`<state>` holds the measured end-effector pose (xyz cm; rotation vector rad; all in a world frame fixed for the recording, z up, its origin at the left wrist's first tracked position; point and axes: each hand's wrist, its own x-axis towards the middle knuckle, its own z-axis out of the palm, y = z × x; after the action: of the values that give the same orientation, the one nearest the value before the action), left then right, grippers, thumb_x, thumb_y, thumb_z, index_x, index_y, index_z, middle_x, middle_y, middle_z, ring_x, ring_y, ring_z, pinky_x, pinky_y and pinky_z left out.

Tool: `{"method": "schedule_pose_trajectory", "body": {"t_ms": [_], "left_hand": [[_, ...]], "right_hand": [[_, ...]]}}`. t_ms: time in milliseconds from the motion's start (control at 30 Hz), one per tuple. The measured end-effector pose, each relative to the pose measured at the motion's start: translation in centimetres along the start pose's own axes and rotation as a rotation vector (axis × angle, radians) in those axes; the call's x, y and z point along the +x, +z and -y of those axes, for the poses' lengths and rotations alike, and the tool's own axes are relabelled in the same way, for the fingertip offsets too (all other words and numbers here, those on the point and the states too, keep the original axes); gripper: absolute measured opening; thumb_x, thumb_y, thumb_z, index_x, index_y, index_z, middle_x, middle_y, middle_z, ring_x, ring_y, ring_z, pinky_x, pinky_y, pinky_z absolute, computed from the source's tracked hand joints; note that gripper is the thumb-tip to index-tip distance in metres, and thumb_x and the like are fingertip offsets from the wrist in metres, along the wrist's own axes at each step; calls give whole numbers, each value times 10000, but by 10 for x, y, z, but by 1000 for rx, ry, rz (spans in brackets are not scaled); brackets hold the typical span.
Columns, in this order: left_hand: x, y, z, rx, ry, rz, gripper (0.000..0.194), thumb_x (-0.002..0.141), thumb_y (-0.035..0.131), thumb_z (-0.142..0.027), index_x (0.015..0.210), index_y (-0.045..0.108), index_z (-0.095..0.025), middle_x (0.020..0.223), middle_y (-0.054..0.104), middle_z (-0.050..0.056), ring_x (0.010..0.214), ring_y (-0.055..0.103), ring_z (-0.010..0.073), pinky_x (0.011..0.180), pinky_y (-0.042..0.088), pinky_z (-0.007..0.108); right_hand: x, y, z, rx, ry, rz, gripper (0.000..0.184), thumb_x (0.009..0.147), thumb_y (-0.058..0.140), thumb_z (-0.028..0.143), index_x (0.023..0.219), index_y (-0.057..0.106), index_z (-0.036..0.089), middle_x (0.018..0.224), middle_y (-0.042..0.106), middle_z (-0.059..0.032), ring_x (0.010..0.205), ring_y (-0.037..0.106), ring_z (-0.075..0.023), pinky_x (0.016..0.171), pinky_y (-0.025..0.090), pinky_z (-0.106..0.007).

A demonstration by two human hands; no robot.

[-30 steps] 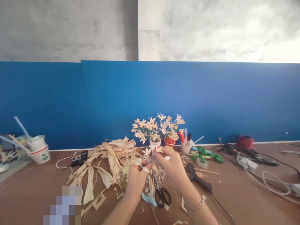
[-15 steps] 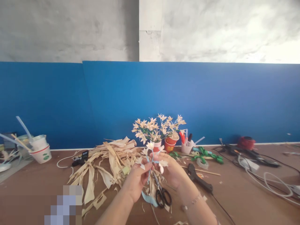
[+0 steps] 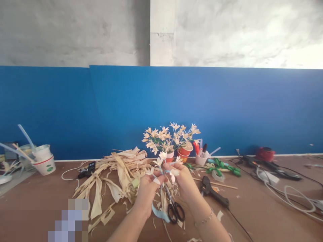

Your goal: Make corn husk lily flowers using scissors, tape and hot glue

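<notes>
Both my hands meet over the brown table, holding up a small sprig of pale husk flowers (image 3: 163, 158) on a light blue stem. My left hand (image 3: 147, 191) pinches the stem low down, fingers closed around it. Beside it, my right hand (image 3: 185, 183) is closed on the sprig's upper part, with a white flower (image 3: 173, 173) at its fingertips. A light blue strip (image 3: 159, 213) trails down below my left hand.
Black scissors (image 3: 174, 210) lie under my hands. A heap of dried corn husks (image 3: 118, 174) spreads to the left. Two cups of finished flowers (image 3: 169, 139) stand by the blue wall. Right: a black glue gun (image 3: 214, 193), green ribbon (image 3: 223, 165), cables (image 3: 285, 188). Far left: white paper cups (image 3: 44, 161).
My hands shifted a little as they turned the sprig. My right hand dropped lower, then rose slightly, its fingers re-gripping near the white flower.
</notes>
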<state>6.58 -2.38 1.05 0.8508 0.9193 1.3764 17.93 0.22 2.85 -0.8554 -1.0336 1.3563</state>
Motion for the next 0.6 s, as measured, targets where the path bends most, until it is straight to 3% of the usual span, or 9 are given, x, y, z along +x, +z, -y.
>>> {"method": "schedule_pose_trajectory", "body": {"t_ms": [133, 267, 367, 600], "left_hand": [[2, -1, -1, -30, 11, -61, 274, 555, 786, -330, 704, 666, -133, 608, 633, 1, 463, 420, 64, 454, 260, 189], [3, -1, -1, -49, 33, -75, 295, 566, 788, -351, 707, 653, -130, 525, 553, -33, 446, 373, 51, 436, 236, 177], [4, -3, 1, -103, -2, -61, 311, 545, 800, -347, 676, 617, -132, 536, 558, -29, 464, 400, 54, 449, 256, 170], [6, -7, 4, -220, -77, -6, 342, 532, 823, -296, 699, 566, -144, 609, 625, 5, 490, 449, 65, 461, 296, 178]], "right_hand": [[-1, -1, 3, 18, 63, 58, 309, 517, 788, 287, 756, 637, 161, 638, 655, -20, 571, 576, -152, 557, 432, -254], [-2, 2, -3, -17, -38, 146, 345, 550, 802, 265, 806, 582, 191, 635, 613, 34, 585, 549, -121, 574, 422, -228], [-1, 6, -12, 13, -142, 80, 255, 638, 761, 327, 749, 584, 181, 622, 593, 35, 552, 524, -107, 561, 422, -231], [0, 6, -16, 108, -30, 50, 305, 628, 767, 412, 700, 608, 163, 525, 588, 17, 472, 524, -132, 514, 437, -268]]}}
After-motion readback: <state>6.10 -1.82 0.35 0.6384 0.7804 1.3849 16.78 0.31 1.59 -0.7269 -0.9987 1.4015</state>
